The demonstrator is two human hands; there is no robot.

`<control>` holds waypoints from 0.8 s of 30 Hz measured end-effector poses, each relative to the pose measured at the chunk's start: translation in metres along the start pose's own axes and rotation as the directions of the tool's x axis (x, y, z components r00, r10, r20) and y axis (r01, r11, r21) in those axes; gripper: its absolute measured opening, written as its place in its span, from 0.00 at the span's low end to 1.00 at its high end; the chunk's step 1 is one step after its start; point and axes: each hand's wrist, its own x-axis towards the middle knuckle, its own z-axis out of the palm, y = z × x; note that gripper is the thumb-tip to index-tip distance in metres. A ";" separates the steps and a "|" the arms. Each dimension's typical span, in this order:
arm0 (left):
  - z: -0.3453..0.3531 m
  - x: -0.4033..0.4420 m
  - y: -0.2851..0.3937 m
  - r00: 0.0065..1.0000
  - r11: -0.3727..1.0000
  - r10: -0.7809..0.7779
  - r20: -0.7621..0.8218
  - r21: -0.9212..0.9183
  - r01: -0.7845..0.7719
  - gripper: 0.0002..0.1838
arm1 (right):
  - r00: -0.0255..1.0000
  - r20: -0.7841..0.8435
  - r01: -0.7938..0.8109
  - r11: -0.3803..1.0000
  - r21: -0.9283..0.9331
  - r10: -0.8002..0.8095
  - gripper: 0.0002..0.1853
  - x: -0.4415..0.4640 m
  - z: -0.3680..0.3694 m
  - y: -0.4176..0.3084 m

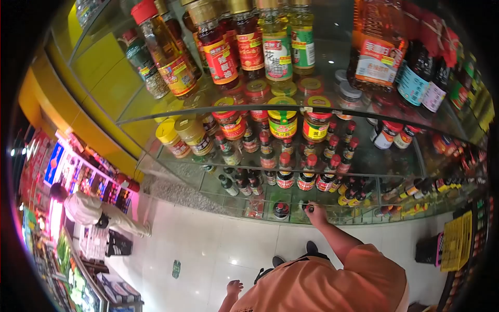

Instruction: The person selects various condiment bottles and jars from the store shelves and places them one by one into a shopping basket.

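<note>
Right hand extended to the lower shelf; left hand free.
Right hand [316, 215]: arm stretched forward, bent at the elbow below a loose orange cloth sleeve [375, 265]; fingers curled at a small dark object [311, 209], grip too small to tell. Left hand [234, 287]: low, fingers loosely parted, over pale glossy floor tiles [218, 249]. Just left of the right hand, a round dark jar [281, 210]; beyond it, red-capped bottles [306, 180] and clear glass shelves [179, 112].
</note>
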 end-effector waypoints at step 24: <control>0.265 -0.006 0.081 0.720 0.538 -0.251 0.647 0.712 -0.451 0.21 | 0.752 -0.186 -0.494 0.727 0.477 0.633 0.18 -0.292 -0.328 -0.016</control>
